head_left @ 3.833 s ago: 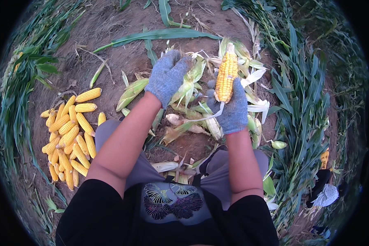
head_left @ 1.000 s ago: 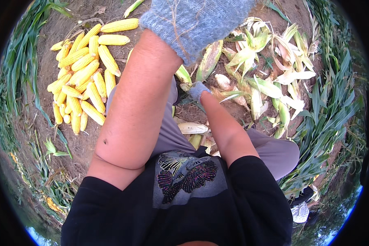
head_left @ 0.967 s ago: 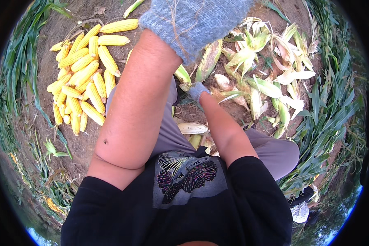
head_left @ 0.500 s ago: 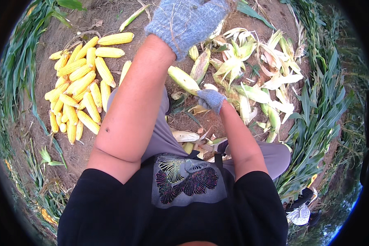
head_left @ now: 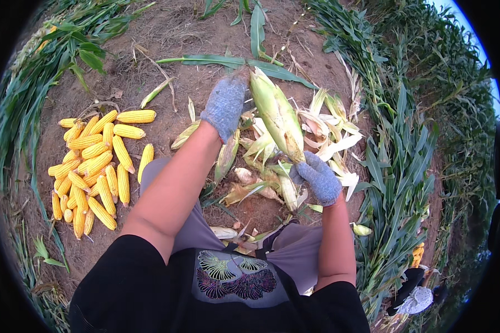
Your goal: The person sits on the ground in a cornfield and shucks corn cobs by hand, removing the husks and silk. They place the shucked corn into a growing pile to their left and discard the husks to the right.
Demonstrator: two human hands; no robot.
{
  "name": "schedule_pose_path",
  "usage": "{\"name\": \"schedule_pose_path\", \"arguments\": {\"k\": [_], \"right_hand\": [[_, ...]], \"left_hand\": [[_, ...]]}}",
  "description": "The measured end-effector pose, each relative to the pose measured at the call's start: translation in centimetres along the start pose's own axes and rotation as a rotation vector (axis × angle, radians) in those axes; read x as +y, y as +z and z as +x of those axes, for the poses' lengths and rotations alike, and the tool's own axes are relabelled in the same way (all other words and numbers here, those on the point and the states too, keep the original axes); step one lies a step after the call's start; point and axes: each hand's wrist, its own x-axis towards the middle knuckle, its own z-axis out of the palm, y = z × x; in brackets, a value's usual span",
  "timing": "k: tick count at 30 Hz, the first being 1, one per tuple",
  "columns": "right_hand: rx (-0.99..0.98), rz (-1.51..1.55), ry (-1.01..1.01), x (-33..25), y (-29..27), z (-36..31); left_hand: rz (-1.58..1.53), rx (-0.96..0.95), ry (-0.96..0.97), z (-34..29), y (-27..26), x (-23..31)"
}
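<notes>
My right hand (head_left: 318, 176), in a grey knit glove, is closed around the stalk end of an ear of corn (head_left: 276, 114). The ear is still wrapped in green husk and tilts up and left, its tip pointing away from me. My left hand (head_left: 226, 108), gloved the same way, is beside that tip, where brownish silk blurs; its fingers are hidden behind the back of the glove. Below the ear lies a heap of pale husks (head_left: 289, 191), with an unhusked ear (head_left: 226, 157) left of it. Several bare yellow cobs (head_left: 97, 164) lie piled to the left.
Cut green corn stalks (head_left: 391, 183) line the right side, and more leaves (head_left: 16, 111) edge the left. A long green leaf (head_left: 205, 60) crosses the soil ahead. At the lower right, another person in a pale patterned hat (head_left: 415, 300) is near more yellow cobs (head_left: 418, 255).
The husked ear has been lifted from low over the heap and tipped upward in my right hand. My left hand has drawn back to its tip. The whole view has shifted.
</notes>
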Motion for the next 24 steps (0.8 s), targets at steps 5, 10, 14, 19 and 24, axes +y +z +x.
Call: {"name": "schedule_pose_path", "arguments": {"k": [5,10,14,19,24], "right_hand": [[0.026,0.161,0.007,2.0,2.4,-0.1],[0.153,0.029,-0.036,2.7,3.3,1.8],[0.336,-0.172,-0.106,1.9,3.4,2.1],[0.515,-0.355,-0.216,0.8,3.6,2.0],[0.591,-0.385,-0.307,0.4,4.3,1.5]], "left_hand": [[-0.137,-0.117,0.033,1.0,1.2,-2.7],[0.332,-0.115,0.112,0.9,1.7,-3.2],[0.448,-0.125,0.148,0.5,2.8,-2.1],[0.693,-0.088,0.307,1.3,2.6,-1.9],[0.556,-0.09,0.354,1.1,3.0,-2.1]]}}
